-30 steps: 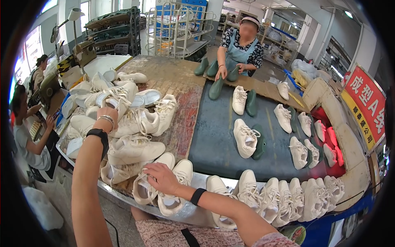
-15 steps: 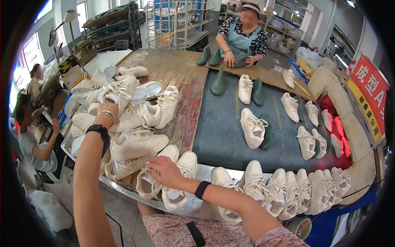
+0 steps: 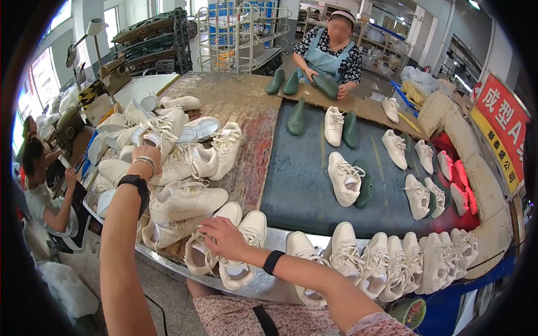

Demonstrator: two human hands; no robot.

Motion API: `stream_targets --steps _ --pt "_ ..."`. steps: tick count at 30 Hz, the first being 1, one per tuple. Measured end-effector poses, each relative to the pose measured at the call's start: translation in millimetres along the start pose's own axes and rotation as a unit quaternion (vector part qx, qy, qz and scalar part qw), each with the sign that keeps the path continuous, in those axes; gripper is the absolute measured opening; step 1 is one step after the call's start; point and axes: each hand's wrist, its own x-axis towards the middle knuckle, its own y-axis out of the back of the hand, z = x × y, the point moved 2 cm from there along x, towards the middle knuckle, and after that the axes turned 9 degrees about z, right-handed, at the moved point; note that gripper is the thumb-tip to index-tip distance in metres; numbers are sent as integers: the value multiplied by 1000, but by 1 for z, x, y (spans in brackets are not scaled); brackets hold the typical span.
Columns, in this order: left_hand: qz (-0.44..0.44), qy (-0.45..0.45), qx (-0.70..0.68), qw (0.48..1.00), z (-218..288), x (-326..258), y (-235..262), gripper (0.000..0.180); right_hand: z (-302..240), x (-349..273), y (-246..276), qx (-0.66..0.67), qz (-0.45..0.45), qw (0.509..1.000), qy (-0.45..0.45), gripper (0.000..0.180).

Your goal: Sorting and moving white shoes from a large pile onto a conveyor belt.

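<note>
My left hand reaches into a heap of off-white sneakers, against the heel end of one lace-up sneaker; its fingers are mostly hidden. Nearer me, my right hand has its fingers bent over the laces and opening of a sneaker at the table's front edge, gripping it. Another sneaker stands just right of that one, partly under my right wrist. Between my arms a sneaker lies on its side, on top of others.
A dark conveyor belt carries sneakers and green shoe lasts. Along the metal edge stands a row of sneakers. Across the belt, a co-worker in a blue apron handles a green last. Another person sits at left.
My hands stay almost in place on the sneakers. Across the belt, the co-worker has lifted and tilted the green last. The person at left has shifted a little.
</note>
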Motion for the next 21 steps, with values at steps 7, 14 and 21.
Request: stream_targets --steps 7,14,21 --pt "7 -2 -4 1000 1 0 1 35 0 0 1 0 10 1000 5 27" --pt "13 -11 -5 1000 1 -1 4 36 1 2 2 -7 28 999 15 25" --pt "24 -21 -7 999 -3 3 -5 37 2 0 -1 1 21 1000 10 26"
